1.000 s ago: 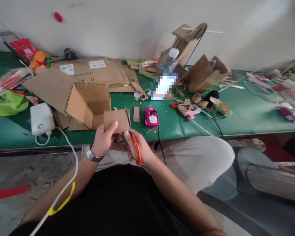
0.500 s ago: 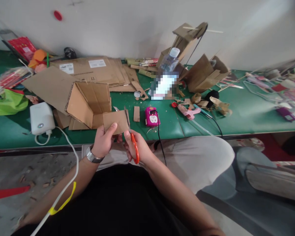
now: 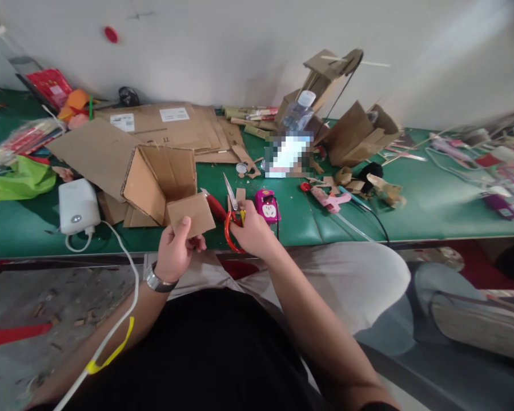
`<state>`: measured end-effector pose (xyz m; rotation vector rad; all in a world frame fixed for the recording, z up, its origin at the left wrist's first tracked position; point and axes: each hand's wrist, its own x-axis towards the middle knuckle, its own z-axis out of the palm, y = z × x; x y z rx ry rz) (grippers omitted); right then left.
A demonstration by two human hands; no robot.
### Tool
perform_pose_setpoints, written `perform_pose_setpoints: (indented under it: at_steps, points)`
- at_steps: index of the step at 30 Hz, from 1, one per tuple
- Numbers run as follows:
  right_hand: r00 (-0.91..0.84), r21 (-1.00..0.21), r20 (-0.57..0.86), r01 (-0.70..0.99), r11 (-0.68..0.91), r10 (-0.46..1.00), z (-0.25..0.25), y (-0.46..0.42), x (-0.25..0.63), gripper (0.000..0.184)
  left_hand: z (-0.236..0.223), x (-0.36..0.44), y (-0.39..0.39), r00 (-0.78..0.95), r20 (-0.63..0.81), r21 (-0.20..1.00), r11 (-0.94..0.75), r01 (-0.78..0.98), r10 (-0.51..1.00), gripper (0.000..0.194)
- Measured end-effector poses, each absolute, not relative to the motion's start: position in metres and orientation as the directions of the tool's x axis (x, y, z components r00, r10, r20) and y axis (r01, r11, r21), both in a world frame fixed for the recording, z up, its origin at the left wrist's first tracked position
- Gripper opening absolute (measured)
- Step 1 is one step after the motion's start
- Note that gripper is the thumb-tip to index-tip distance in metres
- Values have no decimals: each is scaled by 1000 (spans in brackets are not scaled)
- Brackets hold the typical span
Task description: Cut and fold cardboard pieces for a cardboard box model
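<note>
My left hand (image 3: 177,245) grips a small rectangular piece of cardboard (image 3: 191,216), its thumb on top and the other fingers beneath. My right hand (image 3: 255,231) is closed on orange-handled scissors (image 3: 231,200) at the table's near edge, blades pointing away from me. A little yellow shows by the fingertips; I cannot make out what it belongs to. Between the hands lies a red-handled cutter (image 3: 214,205). Just behind the held cardboard stands an open folded cardboard box (image 3: 177,171). A small cardboard strip (image 3: 240,194) is partly hidden behind the right hand.
A purple socket block (image 3: 267,208) sits right of the scissors. Farther right is a pink glue gun (image 3: 332,198). A white power box (image 3: 77,205) with a cable stands left. Flat cardboard sheets (image 3: 154,123), a clear bottle (image 3: 298,113) and cardboard constructions (image 3: 360,134) line the back.
My right hand has moved right and forward with the scissors, away from the cardboard. My left hand has shifted slightly left with the piece. The red-handled cutter now shows between them.
</note>
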<state>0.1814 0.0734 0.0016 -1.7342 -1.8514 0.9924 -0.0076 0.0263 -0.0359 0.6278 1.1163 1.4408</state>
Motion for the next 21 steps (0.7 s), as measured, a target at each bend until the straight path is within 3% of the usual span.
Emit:
perform_pose_setpoints:
  at_steps: [4, 7, 11, 13, 16, 19, 21]
  points:
    - [-195, -540, -129, 836, 96, 972, 12, 89, 177, 52, -36, -19, 17, -196, -278, 873, 163, -460, 940, 39]
    - [-191, -400, -145, 909, 119, 971, 13, 104, 170, 43, -37, -27, 9, -171, -303, 882, 208, -424, 938, 30]
    - [-162, -299, -134, 947, 115, 978, 13, 116, 164, 33, -37, -36, 5, -122, -304, 911, 251, -327, 945, 36]
    - [-165, -288, -72, 948, 138, 984, 16, 112, 162, 31, -38, -41, 5, -103, -300, 929, 266, -256, 948, 44]
    - [-263, -342, 161, 889, 304, 951, 23, 94, 161, 26, -41, -49, 5, -85, -289, 947, 272, -169, 954, 49]
    - [-559, -490, 285, 613, 620, 778, 24, 75, 156, 45, -43, -56, 6, -73, -272, 956, 261, -138, 959, 50]
    - [-668, -544, 298, 468, 696, 682, 18, 70, 150, 48, -43, -59, 7, -72, -264, 958, 253, -134, 962, 50]
